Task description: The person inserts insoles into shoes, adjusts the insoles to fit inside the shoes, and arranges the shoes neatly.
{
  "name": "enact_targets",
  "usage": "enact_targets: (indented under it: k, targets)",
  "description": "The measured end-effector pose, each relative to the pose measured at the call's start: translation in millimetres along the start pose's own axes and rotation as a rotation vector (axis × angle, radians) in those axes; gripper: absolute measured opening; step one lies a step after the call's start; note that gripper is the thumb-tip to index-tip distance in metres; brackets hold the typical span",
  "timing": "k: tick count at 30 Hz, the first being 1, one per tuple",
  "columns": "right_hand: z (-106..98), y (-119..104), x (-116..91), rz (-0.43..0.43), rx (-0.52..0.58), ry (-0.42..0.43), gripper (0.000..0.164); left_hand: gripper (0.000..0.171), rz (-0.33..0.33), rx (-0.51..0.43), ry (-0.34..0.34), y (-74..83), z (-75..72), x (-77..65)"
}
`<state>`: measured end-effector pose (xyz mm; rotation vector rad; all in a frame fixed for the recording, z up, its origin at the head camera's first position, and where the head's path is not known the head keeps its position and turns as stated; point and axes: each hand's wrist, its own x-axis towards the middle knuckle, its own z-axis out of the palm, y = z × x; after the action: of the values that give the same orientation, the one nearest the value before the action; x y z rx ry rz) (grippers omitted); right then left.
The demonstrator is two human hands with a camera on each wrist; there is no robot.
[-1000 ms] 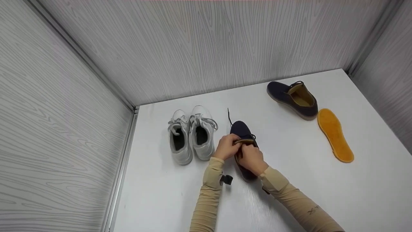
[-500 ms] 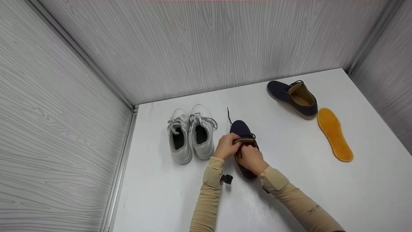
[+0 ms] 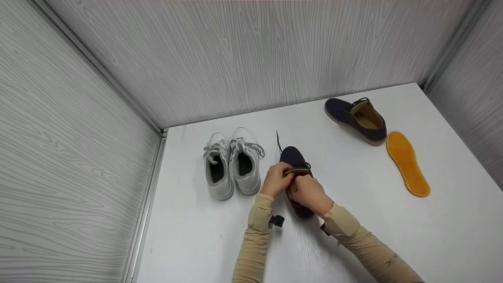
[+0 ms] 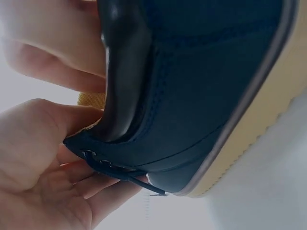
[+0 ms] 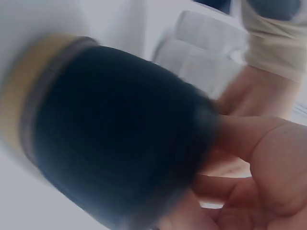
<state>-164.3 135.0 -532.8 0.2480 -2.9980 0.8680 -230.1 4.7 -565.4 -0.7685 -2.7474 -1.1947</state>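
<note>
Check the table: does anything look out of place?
Yes: the orange insole lies loose beside the far navy shoe, not inside one. A lace end also strays past the toe of the held shoe.

From above the left grip (image 3: 276, 180) and right grip (image 3: 313, 193), the head view faces forward and down; both wrist views, close behind, face and share the held shoe (image 3: 291, 156).

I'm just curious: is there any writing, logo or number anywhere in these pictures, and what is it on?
"X": on the right sleeve.
A mark beside the X: too small to read with certainty.
No writing can be made out on the nearer dark shoe, the farther dark shoe, the white shoes or the orange insole.
</note>
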Motion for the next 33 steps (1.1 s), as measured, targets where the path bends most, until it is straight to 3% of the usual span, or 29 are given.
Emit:
enact_targets:
  k: [4,7,10,13,16,19,22,26,29,33]
  targets:
    - [-21.4,2.6,2.3,0.072,-0.007,-0.014,0.030,0.008,0.009,-0.033,0.119,4.0,0.9,-8.2]
    - [-33.6,9.9,5.3,0.136,-0.040,-0.009,0.035,0.011,-0.013,-0.007,0.246,9.7,2.7,-17.5]
    - [-36.3,21.3,8.0,0.197,-0.072,-0.037,0.036,0.019,-0.086,0.066,0.358,16.3,7.5,-29.0]
    - [-28.0,36.0,9.5,0.247,-0.062,-0.122,0.030,0.033,-0.194,0.155,0.388,22.0,15.0,-43.7]
    - [-14.0,51.5,9.8,0.297,-0.017,-0.229,0.022,0.034,-0.302,0.226,0.310,25.7,22.4,-57.7]
    - [-1.9,63.6,9.4,0.341,0.047,-0.297,0.016,0.024,-0.394,0.234,0.184,26.5,26.3,-65.2]
    - [4.8,68.9,9.1,0.361,0.094,-0.324,0.016,0.025,-0.475,0.195,0.076,24.3,26.2,-63.9]
    - [6.7,68.9,8.9,0.358,0.078,-0.317,0.016,0.025,-0.555,0.158,-0.040,18.6,27.2,-56.1]
    - [6.0,68.7,8.6,0.361,0.071,-0.329,0.015,0.027,-0.593,0.154,-0.088,13.6,30.5,-50.3]
    - [3.8,69.7,7.4,0.358,0.089,-0.339,0.016,0.027,-0.620,0.149,-0.091,9.8,33.2,-46.8]
